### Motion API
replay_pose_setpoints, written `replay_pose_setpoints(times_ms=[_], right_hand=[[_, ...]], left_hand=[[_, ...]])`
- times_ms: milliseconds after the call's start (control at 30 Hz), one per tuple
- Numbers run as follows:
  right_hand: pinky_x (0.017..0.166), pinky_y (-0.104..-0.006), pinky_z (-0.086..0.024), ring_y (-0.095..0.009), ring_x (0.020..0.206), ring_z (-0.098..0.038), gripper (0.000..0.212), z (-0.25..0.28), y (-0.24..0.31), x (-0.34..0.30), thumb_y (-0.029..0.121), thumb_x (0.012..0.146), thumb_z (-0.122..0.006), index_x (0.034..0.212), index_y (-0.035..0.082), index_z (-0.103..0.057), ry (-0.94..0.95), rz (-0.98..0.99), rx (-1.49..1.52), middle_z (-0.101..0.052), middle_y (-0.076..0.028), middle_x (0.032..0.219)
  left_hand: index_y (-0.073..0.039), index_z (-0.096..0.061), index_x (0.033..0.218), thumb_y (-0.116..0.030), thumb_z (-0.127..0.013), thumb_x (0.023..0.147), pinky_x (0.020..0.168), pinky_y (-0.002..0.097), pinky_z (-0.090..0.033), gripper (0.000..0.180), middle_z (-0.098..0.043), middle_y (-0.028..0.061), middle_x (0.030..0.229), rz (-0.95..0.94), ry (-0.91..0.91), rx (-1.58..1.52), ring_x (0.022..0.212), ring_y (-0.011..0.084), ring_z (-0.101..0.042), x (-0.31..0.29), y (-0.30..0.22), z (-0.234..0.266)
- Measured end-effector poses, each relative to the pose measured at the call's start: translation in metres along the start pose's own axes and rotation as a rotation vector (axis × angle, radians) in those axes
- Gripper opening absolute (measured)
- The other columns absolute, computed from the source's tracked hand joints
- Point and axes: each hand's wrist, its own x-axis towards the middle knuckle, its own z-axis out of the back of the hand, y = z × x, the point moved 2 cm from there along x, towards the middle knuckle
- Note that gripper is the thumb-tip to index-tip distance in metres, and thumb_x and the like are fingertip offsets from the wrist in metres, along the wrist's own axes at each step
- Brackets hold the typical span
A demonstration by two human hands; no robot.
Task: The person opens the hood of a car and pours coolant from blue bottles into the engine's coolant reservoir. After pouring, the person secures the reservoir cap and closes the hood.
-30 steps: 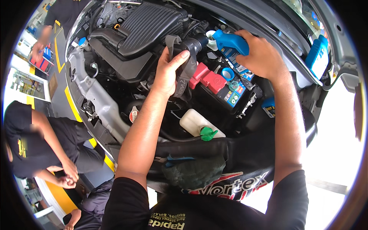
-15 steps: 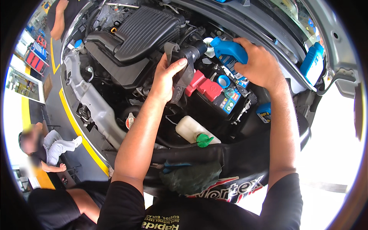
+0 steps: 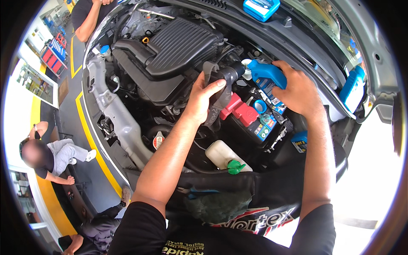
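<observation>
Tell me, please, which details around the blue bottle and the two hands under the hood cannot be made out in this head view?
- Blue bottle: its base is covered by the right hand.
- Bottle mouth and the opening it meets: too small, partly behind the dark cloth, so any flow is unclear.
- Left hand: its palm side is wrapped in that cloth.
- Battery: its rear is hidden under the bottle and right hand.
</observation>
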Motion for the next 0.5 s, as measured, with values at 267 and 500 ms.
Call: replay_pose_setpoints(times_ms=[267,500], right_hand=[[0.098,-0.0589,-0.055,-0.050,0.113,-0.070,0.063,-0.006,-0.002,-0.003,0.021,0.081,-0.074,0.143,0.013,-0.063,-0.067,0.044,0.021,-0.076,-0.029,0.114],[0.100,-0.0493,-0.055,-0.045,0.108,-0.072,0.066,-0.032,-0.020,0.019,0.009,0.083,-0.068,0.148,0.001,-0.057,-0.009,0.231,0.178,-0.074,-0.029,0.113]], left_hand=[[-0.006,-0.063,0.135,-0.012,-0.083,0.094,0.095,0.0321,-0.055,0.046,-0.072,0.0022,0.117,-0.013,0.034,-0.068,0.104,0.0133,-0.068,0.003,0.001,-0.012],[-0.001,-0.063,0.131,-0.019,-0.088,0.085,0.104,0.0367,-0.052,0.055,-0.071,0.0085,0.122,-0.190,-0.041,0.096,0.113,0.0194,-0.065,0.002,-0.003,0.001]])
